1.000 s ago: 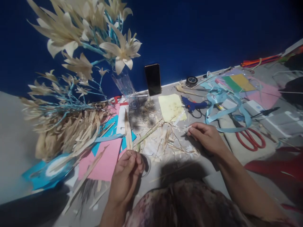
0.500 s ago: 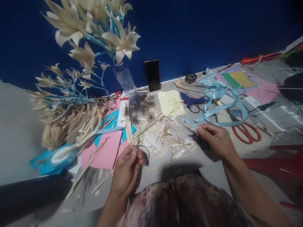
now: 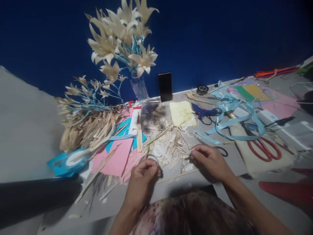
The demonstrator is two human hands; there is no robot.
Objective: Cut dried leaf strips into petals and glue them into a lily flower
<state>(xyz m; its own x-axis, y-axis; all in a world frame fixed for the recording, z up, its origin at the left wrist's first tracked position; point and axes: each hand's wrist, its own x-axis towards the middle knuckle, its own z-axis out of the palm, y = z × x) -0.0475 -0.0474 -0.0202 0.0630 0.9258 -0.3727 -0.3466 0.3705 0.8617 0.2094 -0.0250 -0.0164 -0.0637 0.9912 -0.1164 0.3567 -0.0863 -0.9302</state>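
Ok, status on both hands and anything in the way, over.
Left hand closed, contents unclear. Right hand pinching small pale piece. Dry scraps scattered just ahead.

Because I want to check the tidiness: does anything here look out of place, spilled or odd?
Yes, somewhat: dry scraps are strewn across the middle of the table, and light-blue ribbon lies in loose, crossing loops beside the blue glue gun. Both look untidy rather than set down in order.

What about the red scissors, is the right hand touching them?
No, the scissors lie off to the right of the right hand, with a visible gap between them.
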